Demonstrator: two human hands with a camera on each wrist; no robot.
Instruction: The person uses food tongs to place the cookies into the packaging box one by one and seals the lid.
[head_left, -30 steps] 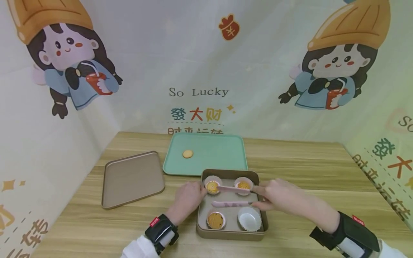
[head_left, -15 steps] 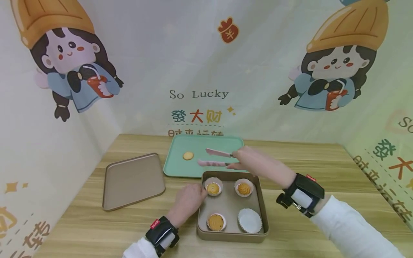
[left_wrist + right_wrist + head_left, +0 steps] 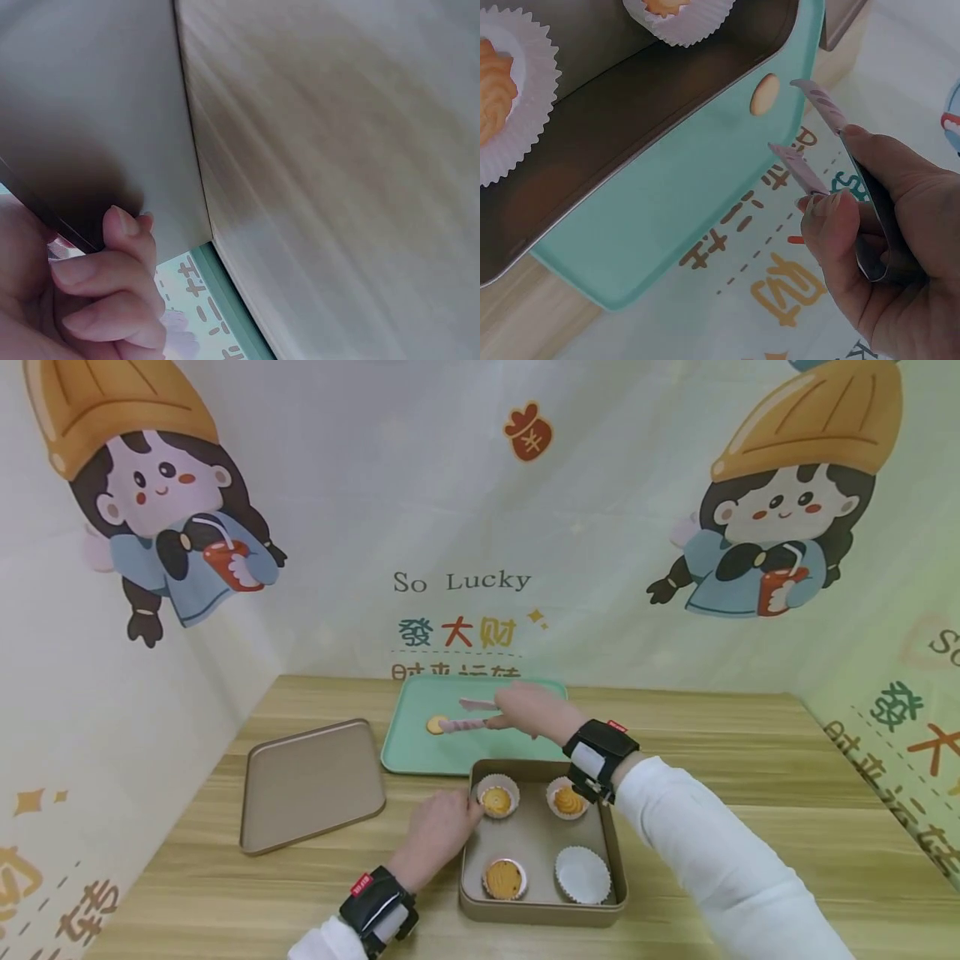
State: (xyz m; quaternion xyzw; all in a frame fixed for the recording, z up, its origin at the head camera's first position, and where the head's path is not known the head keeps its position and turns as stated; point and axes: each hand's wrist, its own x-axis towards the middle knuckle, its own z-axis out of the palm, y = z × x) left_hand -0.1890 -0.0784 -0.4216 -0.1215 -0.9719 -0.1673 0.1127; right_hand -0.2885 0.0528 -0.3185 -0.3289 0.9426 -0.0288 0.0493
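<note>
My right hand holds pink-tipped tongs, their two arms spread apart with nothing between them. In the head view the tongs reach over the mint-green tray, and one tip overlaps a round flat cookie lying there. My left hand grips the left wall of a brown rectangular tin; in the left wrist view its fingers curl at the rim. Inside the tin are an upper-left cookie, a swirled cookie, a ridged cookie and an empty white paper cup.
A shallow brown tray lies to the left on the wooden table. Behind the table hangs a printed cloth backdrop. The tin's far wall stands between the cups and the mint-green tray.
My right hand has carried the tongs from over the tin forward and leftward to the cookie on the mint-green tray. The left hand stays at the tin's wall.
</note>
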